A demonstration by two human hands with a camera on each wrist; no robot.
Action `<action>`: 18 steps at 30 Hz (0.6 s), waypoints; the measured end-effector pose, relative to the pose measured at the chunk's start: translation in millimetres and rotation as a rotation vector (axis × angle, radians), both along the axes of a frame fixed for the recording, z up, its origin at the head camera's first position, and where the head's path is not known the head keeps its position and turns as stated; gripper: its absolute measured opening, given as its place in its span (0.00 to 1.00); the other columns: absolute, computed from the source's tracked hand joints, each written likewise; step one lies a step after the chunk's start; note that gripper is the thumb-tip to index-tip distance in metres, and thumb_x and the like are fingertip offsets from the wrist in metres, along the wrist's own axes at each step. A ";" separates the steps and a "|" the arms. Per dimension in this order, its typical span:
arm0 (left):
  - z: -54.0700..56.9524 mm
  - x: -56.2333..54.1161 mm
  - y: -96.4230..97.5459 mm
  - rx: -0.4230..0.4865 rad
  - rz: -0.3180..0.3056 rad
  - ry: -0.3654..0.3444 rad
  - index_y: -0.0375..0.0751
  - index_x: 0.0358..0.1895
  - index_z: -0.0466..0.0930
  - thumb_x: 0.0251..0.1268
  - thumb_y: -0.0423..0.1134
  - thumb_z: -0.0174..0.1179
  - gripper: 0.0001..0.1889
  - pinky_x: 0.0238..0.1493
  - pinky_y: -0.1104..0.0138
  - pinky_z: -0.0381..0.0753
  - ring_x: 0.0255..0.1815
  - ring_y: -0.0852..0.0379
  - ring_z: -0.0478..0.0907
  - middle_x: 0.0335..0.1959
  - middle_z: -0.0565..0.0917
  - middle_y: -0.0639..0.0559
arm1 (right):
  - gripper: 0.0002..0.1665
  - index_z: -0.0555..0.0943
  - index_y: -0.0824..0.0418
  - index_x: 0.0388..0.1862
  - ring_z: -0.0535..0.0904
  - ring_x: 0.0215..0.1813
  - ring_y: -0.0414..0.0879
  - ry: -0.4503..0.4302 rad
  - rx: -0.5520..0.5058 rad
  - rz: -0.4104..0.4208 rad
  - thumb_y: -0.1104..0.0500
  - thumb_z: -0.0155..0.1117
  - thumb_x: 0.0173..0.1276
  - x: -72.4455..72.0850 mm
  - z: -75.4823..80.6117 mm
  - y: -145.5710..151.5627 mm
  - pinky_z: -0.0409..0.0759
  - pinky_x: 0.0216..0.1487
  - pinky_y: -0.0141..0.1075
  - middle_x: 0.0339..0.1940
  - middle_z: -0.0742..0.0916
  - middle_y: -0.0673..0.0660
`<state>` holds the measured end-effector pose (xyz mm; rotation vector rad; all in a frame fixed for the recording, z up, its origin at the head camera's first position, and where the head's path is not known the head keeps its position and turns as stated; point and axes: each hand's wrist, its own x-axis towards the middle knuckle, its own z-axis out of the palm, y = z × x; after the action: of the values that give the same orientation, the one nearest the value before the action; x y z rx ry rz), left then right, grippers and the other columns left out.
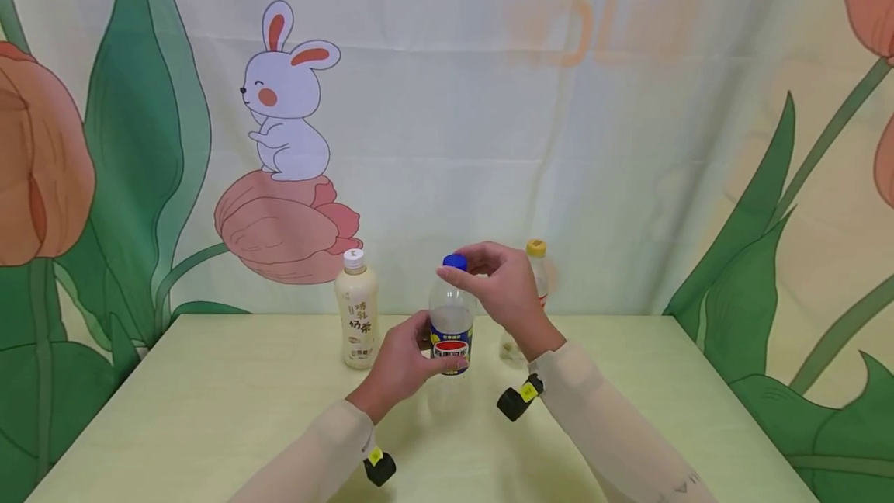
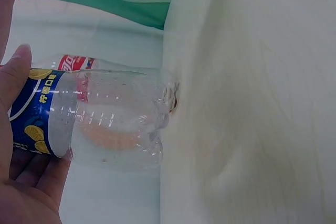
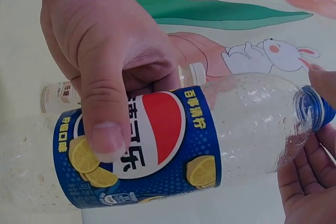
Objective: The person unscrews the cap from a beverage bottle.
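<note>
A clear plastic soda bottle (image 1: 450, 317) with a blue lemon-patterned label stands upright between the two hands. My left hand (image 1: 401, 363) grips it around the label, thumb across the front. At the top, my right hand (image 1: 506, 289) pinches the blue cap (image 1: 455, 261) between thumb and fingers. Seen from the right wrist, the cap (image 3: 320, 108) sits on the bottle's neck, with the right fingertips around it. Beads of moisture dot the clear wall (image 2: 115, 119) in the left wrist view, and the base is close over the table.
A cream-coloured milk tea bottle (image 1: 358, 324) with a white cap stands to the left. Behind the right hand is another bottle with a yellow cap (image 1: 536, 248), partly hidden. A printed curtain (image 1: 447, 138) hangs behind the pale table (image 1: 230, 410).
</note>
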<state>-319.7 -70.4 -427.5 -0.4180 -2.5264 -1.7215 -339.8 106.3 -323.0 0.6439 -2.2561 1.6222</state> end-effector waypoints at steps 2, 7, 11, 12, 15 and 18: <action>1.4 4.0 -0.2 -0.004 -0.003 0.009 0.47 0.67 0.74 0.50 0.51 0.80 0.39 0.66 0.51 0.81 0.60 0.47 0.84 0.60 0.85 0.49 | 0.18 0.88 0.51 0.42 0.86 0.43 0.48 -0.003 -0.003 0.011 0.44 0.81 0.58 3.6 1.6 0.9 0.84 0.48 0.44 0.37 0.91 0.51; 4.6 12.9 -0.2 0.007 -0.005 0.026 0.48 0.65 0.75 0.49 0.51 0.80 0.38 0.65 0.52 0.83 0.58 0.49 0.85 0.59 0.86 0.50 | 0.18 0.89 0.52 0.43 0.85 0.43 0.49 -0.011 -0.013 0.021 0.45 0.81 0.58 11.6 4.4 2.5 0.84 0.46 0.43 0.37 0.91 0.52; 5.9 19.5 0.0 0.035 -0.006 0.035 0.49 0.64 0.77 0.48 0.51 0.81 0.38 0.64 0.53 0.83 0.58 0.50 0.85 0.58 0.86 0.50 | 0.17 0.89 0.53 0.43 0.84 0.42 0.50 -0.006 -0.027 0.031 0.47 0.81 0.59 17.6 7.0 2.3 0.83 0.43 0.42 0.37 0.91 0.52; 6.1 20.9 0.0 0.044 -0.006 0.044 0.48 0.64 0.77 0.48 0.50 0.81 0.37 0.64 0.54 0.83 0.57 0.50 0.85 0.58 0.87 0.50 | 0.17 0.89 0.53 0.43 0.84 0.42 0.50 -0.004 -0.030 0.034 0.47 0.81 0.59 19.5 8.0 2.0 0.83 0.43 0.41 0.37 0.91 0.53; 6.6 24.3 -0.6 0.061 0.001 0.061 0.47 0.63 0.78 0.48 0.49 0.81 0.37 0.63 0.54 0.84 0.56 0.50 0.86 0.56 0.87 0.50 | 0.16 0.89 0.53 0.42 0.84 0.42 0.51 0.007 -0.038 0.042 0.49 0.82 0.58 25.3 11.0 1.0 0.82 0.41 0.40 0.36 0.91 0.53; 7.2 26.7 -1.3 0.070 0.001 0.066 0.47 0.63 0.79 0.48 0.49 0.82 0.36 0.62 0.55 0.84 0.55 0.51 0.86 0.55 0.87 0.50 | 0.15 0.89 0.53 0.41 0.84 0.42 0.51 0.016 -0.044 0.051 0.51 0.82 0.58 30.6 14.2 0.1 0.81 0.41 0.39 0.36 0.91 0.53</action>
<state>-293.1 -71.7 -420.3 -0.4605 -2.4132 -1.7594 -309.2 106.3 -308.8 0.7059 -2.2037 1.6790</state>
